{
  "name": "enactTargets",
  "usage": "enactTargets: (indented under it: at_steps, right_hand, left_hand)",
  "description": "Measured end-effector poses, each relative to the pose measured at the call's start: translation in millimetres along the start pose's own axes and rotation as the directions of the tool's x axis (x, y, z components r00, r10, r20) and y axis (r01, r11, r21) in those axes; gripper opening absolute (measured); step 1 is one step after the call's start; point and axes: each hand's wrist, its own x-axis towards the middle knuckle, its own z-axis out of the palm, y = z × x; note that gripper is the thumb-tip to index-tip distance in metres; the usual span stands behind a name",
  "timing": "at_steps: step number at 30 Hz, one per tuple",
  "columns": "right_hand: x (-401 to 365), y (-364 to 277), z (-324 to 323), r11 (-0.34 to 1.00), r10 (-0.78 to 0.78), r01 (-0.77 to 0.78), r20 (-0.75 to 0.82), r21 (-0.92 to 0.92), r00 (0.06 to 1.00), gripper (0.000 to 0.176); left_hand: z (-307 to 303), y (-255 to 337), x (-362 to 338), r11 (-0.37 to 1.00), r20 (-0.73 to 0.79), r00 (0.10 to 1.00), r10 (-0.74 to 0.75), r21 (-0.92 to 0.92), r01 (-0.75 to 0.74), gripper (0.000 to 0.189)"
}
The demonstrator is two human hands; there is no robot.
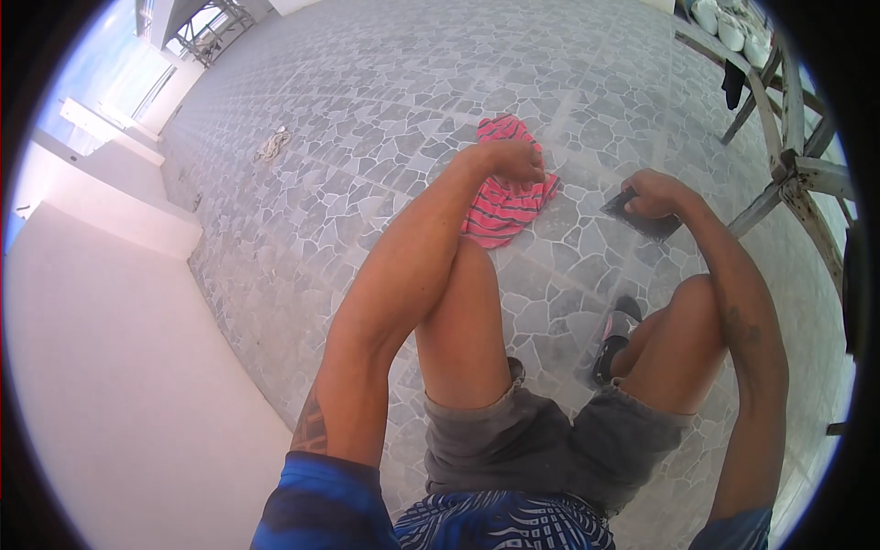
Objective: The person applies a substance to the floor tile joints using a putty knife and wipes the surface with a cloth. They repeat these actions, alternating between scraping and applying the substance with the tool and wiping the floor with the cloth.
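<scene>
A pink cloth with dark stripes [504, 213] hangs below and around my left hand [515, 163], whose fingers are closed on it. Part of the cloth also shows above that hand. My right hand [653, 194] is wrapped round the upper edge of a dark, flat, rectangular tool [662, 225], held low over the tiled floor. The floor [367, 137] has an irregular grey stone pattern with pale joints. My knees are bent on either side, between my arms.
A low white wall [119, 348] runs along the left. Wooden scaffold poles [765, 119] stand at the right, with a dark cloth [732, 84] hanging there. White sacks [731, 27] lie behind them. A crumpled pale rag [272, 144] lies on the floor at the left.
</scene>
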Motion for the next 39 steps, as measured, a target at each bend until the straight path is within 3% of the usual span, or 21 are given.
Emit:
enactTargets:
  at_steps: [17,23,39]
  right_hand:
    - [1,-1,-1,1.0,0.013,-0.013,0.013,-0.021,1.0,0.041]
    - [0,3,3,1.0,-0.002,0.003,0.032,-0.019,0.999,0.037]
    - [0,16,7,1.0,-0.017,0.018,-0.034,0.008,0.999,0.032]
  left_hand:
    - [-1,3,-4,1.0,-0.006,1.0,0.018,0.007,-0.018,0.035]
    - [7,-5,10,0.993,0.032,0.999,-0.01,0.119,0.006,0.033]
    - [4,-2,12,0.993,0.033,0.999,0.01,0.118,-0.013,0.033]
